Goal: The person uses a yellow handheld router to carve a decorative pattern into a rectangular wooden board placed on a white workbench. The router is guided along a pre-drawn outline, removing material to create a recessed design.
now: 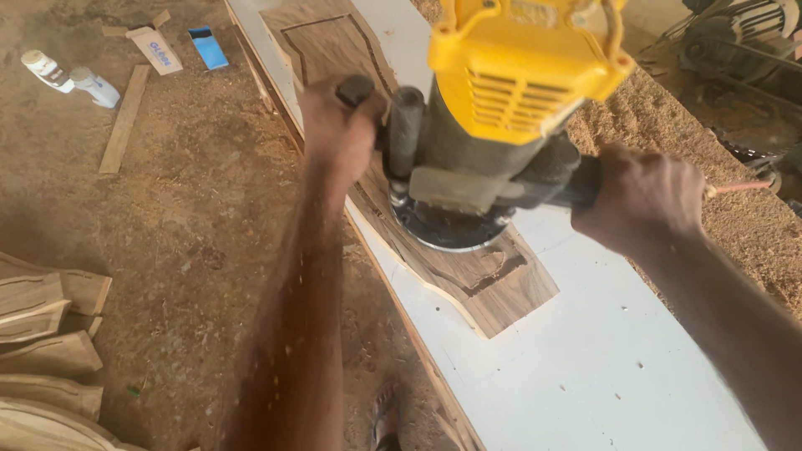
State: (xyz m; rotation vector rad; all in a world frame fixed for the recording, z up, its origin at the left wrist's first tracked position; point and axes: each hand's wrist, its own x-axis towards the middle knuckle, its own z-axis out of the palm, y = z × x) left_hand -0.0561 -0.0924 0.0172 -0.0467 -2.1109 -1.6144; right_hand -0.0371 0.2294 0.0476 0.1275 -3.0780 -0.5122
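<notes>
Left hand and right hand each close tight around a side handle of the yellow router. Its base sits on a grooved wood panel lying on the white tabletop.

Soft, even daylight fills the scene, with no hard shadows. The white painted board is bright and nearly washed out, the sawdust-covered dirt floor dimmer. The left forearm is smeared with motion blur. The yellow plastic router housing, closest to the lens, looks slightly soft.
</notes>
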